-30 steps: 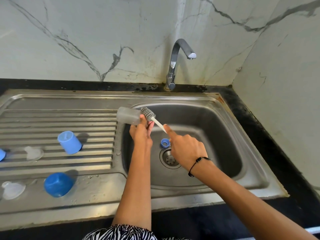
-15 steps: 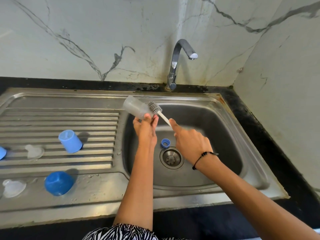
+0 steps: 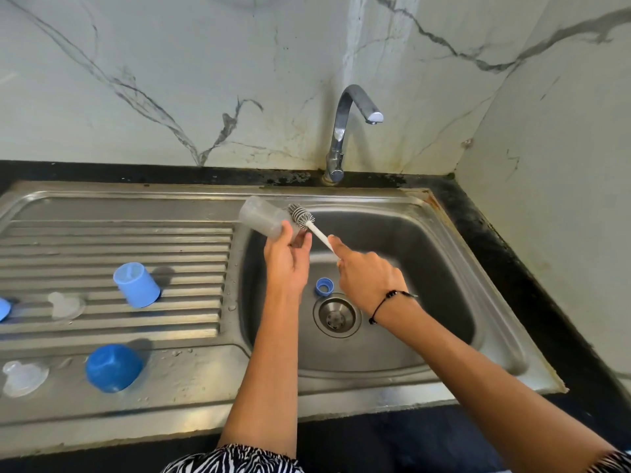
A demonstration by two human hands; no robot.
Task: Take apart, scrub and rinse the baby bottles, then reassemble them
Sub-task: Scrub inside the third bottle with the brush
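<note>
1. Bottle [image 3: 264, 217] up over the sink's [image 3: 444, 268] far-left rim, left hand [image 3: 286, 264] wrapped round its mouth end — a wet grip could slip and drop it.
2. Brush [image 3: 301, 215] head just outside the mouth, right hand [image 3: 367, 279] clenched on the handle — a skewed push jams the bristles.
3. Blue ring [image 3: 324, 287] beside the drain [image 3: 336, 315] — rinse water may carry it there.

Soft, even light, fairly bright, falls from about 10 o'clock: the blue caps [image 3: 136, 285] cast shadows toward 2 o'clock. Mild glare streaks the steel sink [image 3: 444, 233]. Wide-angle bending curves the edges; focus stays sharp.
</note>
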